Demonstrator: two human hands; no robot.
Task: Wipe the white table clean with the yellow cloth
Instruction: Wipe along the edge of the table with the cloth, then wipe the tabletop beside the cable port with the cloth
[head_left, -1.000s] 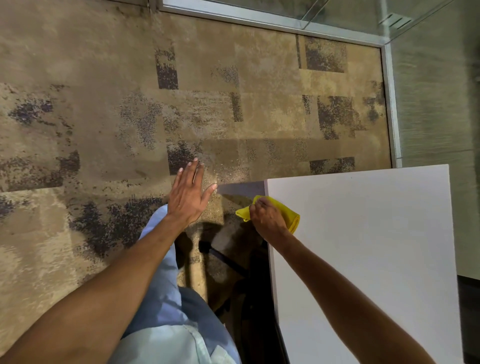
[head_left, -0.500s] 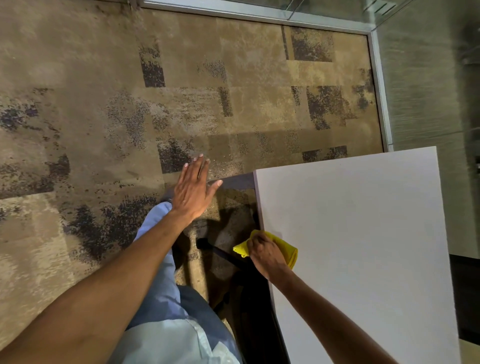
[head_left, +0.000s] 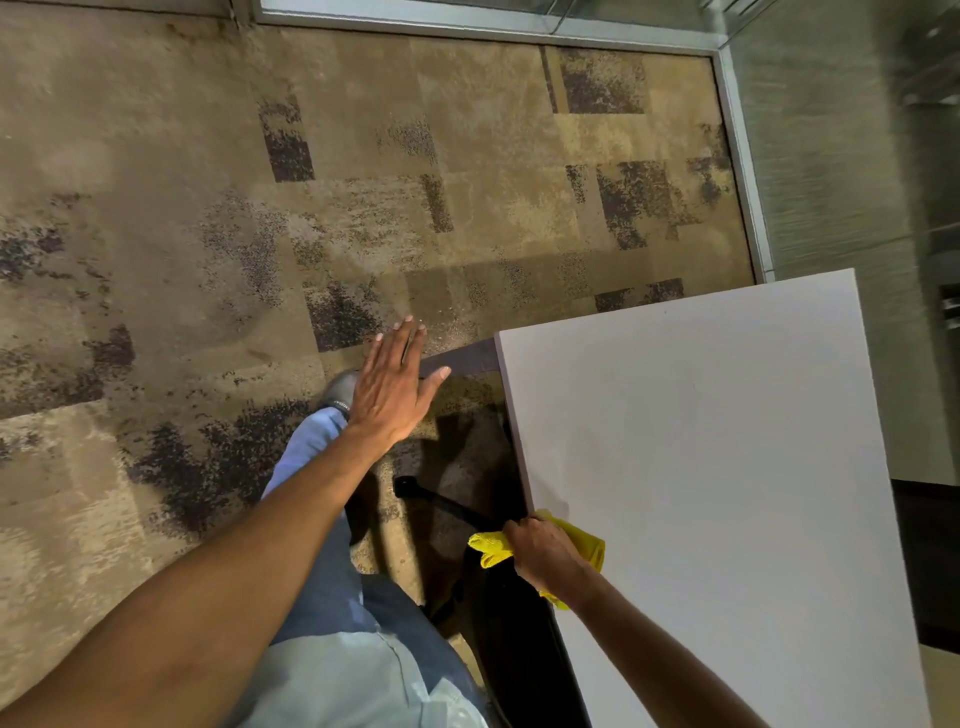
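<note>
The white table (head_left: 717, 467) fills the right half of the view, its left edge running from the far corner down toward me. My right hand (head_left: 545, 553) grips the bunched yellow cloth (head_left: 589, 543) and presses it on the table's left edge, part of the cloth hanging off the side. My left hand (head_left: 395, 387) hovers flat over the carpet to the left of the table's far corner, fingers apart, holding nothing.
Patterned brown carpet (head_left: 208, 234) covers the floor. A black chair base (head_left: 441, 501) stands under the table's left edge. My leg in blue trousers (head_left: 311, 519) is below the left hand. A metal-framed glass wall (head_left: 743, 171) runs along the far and right sides.
My right hand has slid the cloth along the table's left edge from the far corner toward me. The left hand has stayed flat in the air.
</note>
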